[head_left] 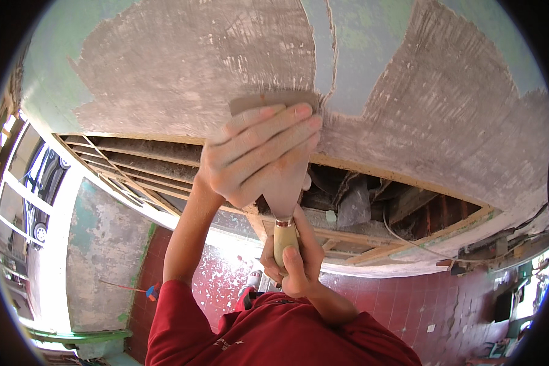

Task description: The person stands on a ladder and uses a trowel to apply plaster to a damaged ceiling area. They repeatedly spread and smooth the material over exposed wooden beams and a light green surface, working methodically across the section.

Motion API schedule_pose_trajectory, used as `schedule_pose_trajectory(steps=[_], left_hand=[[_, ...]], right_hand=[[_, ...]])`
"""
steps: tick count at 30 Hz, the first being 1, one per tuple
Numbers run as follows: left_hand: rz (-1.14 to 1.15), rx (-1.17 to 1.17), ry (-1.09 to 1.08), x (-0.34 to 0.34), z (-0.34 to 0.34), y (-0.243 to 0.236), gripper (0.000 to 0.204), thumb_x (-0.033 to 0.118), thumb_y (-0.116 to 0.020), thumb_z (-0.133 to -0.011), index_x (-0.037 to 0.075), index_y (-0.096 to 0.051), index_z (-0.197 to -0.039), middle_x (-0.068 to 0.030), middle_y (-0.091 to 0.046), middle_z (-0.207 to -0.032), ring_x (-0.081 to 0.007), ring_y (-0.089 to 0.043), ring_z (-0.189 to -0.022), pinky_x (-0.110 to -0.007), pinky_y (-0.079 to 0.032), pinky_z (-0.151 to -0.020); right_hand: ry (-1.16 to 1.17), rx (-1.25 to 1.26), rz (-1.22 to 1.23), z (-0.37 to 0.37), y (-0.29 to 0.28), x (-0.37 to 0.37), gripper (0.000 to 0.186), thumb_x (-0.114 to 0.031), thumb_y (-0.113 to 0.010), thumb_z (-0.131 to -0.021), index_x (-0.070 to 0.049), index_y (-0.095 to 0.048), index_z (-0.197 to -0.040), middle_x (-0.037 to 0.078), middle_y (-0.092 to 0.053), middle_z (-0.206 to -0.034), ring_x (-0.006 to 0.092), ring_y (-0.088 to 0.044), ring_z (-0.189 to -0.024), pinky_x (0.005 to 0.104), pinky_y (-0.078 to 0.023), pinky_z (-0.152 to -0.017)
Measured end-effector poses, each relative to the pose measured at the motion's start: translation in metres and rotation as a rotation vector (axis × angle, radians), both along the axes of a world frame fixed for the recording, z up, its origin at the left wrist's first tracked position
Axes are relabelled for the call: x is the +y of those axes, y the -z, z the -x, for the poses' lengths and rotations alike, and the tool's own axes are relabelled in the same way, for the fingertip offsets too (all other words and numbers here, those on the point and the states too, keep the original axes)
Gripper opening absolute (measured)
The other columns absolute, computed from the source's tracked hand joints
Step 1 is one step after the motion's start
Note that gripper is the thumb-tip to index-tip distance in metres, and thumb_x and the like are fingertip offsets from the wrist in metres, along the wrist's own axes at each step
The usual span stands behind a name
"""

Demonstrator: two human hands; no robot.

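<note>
A wide putty knife (285,198) with a pale handle lies against the scraped, grey-brown wall surface (165,73). My right hand (296,262) is wrapped round its handle, the thumb on top. My left hand (259,152) lies over the blade, its dusty fingers stretched out side by side toward the blade's broad edge (274,99). That edge touches the surface next to a strip of blue-green paint (354,73) with a ragged crack in it. Part of the blade is hidden under my left hand.
Below the scraped area runs a wooden frame with slats (134,160) at left and a dark opening (348,198) at right, holding debris and a clear plastic piece. A cable (409,242) hangs there. White flakes lie on the red tiled floor (222,280). A low worn wall (100,256) stands at left.
</note>
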State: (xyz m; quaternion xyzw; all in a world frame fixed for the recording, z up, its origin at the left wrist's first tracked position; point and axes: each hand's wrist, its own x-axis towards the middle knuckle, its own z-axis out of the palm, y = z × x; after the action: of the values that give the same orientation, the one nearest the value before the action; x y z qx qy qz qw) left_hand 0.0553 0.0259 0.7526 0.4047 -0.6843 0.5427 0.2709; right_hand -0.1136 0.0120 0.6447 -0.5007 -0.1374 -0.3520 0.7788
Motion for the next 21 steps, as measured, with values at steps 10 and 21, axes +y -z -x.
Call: schedule_pose_trajectory(steps=[10,21], left_hand=[[0.059,-0.018,0.044,-0.004,0.000,-0.003,0.022,0.020,-0.066,-0.072,0.007,-0.074,-0.089,-0.0066,-0.073,-0.099,-0.0200,-0.068,-0.101,-0.031,-0.050,-0.093],[0.162,-0.066,0.194,-0.021,-0.012,0.002,0.013,0.018,-0.073,-0.073,0.011,-0.064,-0.079,-0.0053,-0.073,-0.097,-0.0215,-0.069,-0.098,-0.032,-0.052,-0.092]], right_hand=[[-0.014,-0.005,0.020,-0.001,0.002,-0.003,0.058,-0.019,-0.034,-0.101,0.007,-0.016,-0.149,0.006,-0.050,-0.063,0.0051,-0.037,-0.045,0.0209,-0.030,-0.042],[0.018,0.014,0.047,-0.004,0.001,-0.002,0.063,-0.027,-0.036,-0.100,0.008,-0.013,-0.147,0.008,-0.048,-0.057,0.0054,-0.034,-0.040,0.0213,-0.027,-0.038]])
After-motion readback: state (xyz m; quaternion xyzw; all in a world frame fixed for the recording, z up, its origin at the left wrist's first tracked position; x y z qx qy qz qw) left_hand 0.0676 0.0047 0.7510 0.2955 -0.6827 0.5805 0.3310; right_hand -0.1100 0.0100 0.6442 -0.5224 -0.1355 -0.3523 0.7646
